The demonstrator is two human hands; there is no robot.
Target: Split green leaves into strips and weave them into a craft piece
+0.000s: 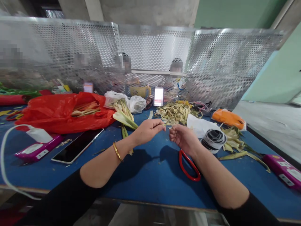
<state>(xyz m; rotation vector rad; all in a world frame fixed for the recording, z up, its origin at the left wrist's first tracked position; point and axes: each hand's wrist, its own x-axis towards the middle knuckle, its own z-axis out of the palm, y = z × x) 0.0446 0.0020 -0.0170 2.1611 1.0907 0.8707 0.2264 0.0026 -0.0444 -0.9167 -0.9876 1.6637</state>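
My left hand (pixel 148 130) is held above the middle of the blue table, its thumb and fingers pinched together. A little to its right, my right hand (pixel 182 137) has its fingers curled in toward the palm. The fingertips of both hands face each other across a small gap. Whatever they pinch is too small to make out. Red-handled scissors (pixel 190 168) lie under my right wrist, partly hidden by it. Just beyond the hands is a heap of dried husk strips (pixel 176 113). A bundle of pale green husks (pixel 125 117) rests beside my left hand.
On the left lie a red plastic bag (pixel 56 110) of husks, a phone (pixel 78 146) and a purple power strip (pixel 39 149). A coil of black-and-white tape (pixel 213 139), an orange packet (pixel 229 118) and another purple power strip (pixel 283 169) are right. A perforated metal screen (pixel 155 47) stands behind.
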